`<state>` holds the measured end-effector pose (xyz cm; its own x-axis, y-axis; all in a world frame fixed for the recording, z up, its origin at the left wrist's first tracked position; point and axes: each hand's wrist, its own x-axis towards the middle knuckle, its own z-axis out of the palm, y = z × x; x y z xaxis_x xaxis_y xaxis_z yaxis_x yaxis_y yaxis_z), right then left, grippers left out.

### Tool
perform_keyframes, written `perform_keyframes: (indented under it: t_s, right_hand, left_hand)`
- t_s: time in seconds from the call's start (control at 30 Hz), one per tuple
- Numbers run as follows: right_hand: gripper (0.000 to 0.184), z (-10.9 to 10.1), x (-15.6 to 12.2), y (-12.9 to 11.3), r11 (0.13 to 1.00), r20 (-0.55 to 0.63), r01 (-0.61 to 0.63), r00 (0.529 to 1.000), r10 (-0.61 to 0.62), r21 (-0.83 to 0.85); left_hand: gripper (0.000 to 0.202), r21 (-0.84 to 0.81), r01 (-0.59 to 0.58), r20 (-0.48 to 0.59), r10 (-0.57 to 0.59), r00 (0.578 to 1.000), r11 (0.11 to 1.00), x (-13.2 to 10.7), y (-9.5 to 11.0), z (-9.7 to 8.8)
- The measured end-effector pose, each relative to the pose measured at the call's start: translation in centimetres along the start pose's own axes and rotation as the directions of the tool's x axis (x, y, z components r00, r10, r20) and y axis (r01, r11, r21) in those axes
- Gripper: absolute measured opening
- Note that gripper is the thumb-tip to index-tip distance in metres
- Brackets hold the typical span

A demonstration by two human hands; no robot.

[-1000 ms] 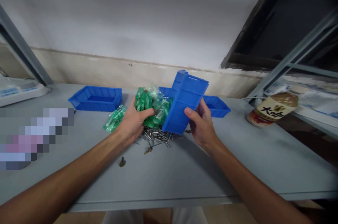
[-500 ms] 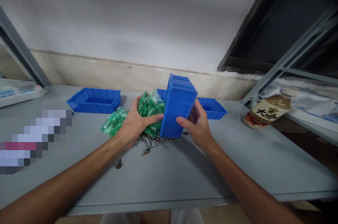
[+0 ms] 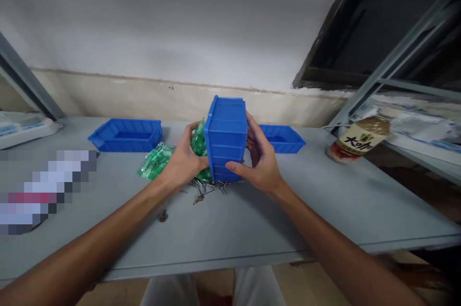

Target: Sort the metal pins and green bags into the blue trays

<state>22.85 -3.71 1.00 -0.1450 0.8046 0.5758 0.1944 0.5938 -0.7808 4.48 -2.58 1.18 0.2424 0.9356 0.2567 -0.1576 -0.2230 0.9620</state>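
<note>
My right hand grips a blue plastic bin by its outer side, thumb in front. The bin is tipped on its side, its opening facing left toward my left hand. That hand is closed around a clear bag of green pieces, which sits against the bin's mouth, partly hidden behind the rim. Another bag of green pieces lies on the table beside my left wrist. Below the bin is a heap of metal screws, partly covered. A lone bolt lies nearer the front.
Blue bins stand at the back, one on the left and one on the right. A bottle leans at the right by a metal shelf frame. A blurred-out object lies on the left of the grey table.
The right hand has brought the bin left and turned its mouth over the bag of green pieces, so less of that bag shows. The view has shifted slightly.
</note>
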Motion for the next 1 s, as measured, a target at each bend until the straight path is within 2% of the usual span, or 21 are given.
perform_keyframes:
  t_s: [0.17, 0.4, 0.67, 0.77, 0.87, 0.93, 1.0]
  right_hand:
    - [0.103, 0.1, 0.1, -0.2, 1.0, -0.07, -0.005, 0.998, 0.005, -0.003]
    - [0.1, -0.1, 0.2, 0.0, 0.999, -0.066, -0.012, 0.998, 0.014, 0.031]
    - [0.096, -0.9, 0.7, 0.6, 0.998, -0.147, -0.023, 0.989, 0.03, 0.051]
    - [0.096, -1.9, 1.1, 0.6, 1.0, -0.203, -0.015, 0.979, 0.018, 0.016]
    - [0.097, -3.5, 1.7, 0.5, 0.997, -0.309, -0.014, 0.951, -0.012, -0.081]
    - [0.097, -4.8, 2.0, 0.6, 0.99, -0.375, -0.01, 0.926, -0.042, -0.137]
    - [0.097, -5.8, 2.2, 0.7, 0.987, -0.42, 0.007, 0.905, -0.074, -0.159]
  left_hand:
    - [0.08, -0.107, 0.05, -0.024, -0.053, 0.998, 0.993, -0.1, -0.1, 0.2]
    - [0.085, -0.221, 0.092, -0.082, -0.112, 0.99, 0.971, 0.1, 0.0, 0.0]
    - [0.081, -0.251, 0.044, -0.169, -0.089, 0.982, 0.967, 0.9, 0.1, -1.1]
    - [0.082, -0.127, -0.019, -0.227, -0.01, 0.974, 0.992, 1.1, 0.5, -1.7]
    - [0.081, 0.126, -0.124, -0.298, 0.156, 0.942, 0.984, 1.0, 1.1, -2.1]
    - [0.081, 0.264, -0.17, -0.302, 0.248, 0.921, 0.949, 0.9, 1.6, -2.2]
    - [0.082, 0.359, -0.182, -0.269, 0.288, 0.919, 0.915, 0.9, 1.8, -2.1]
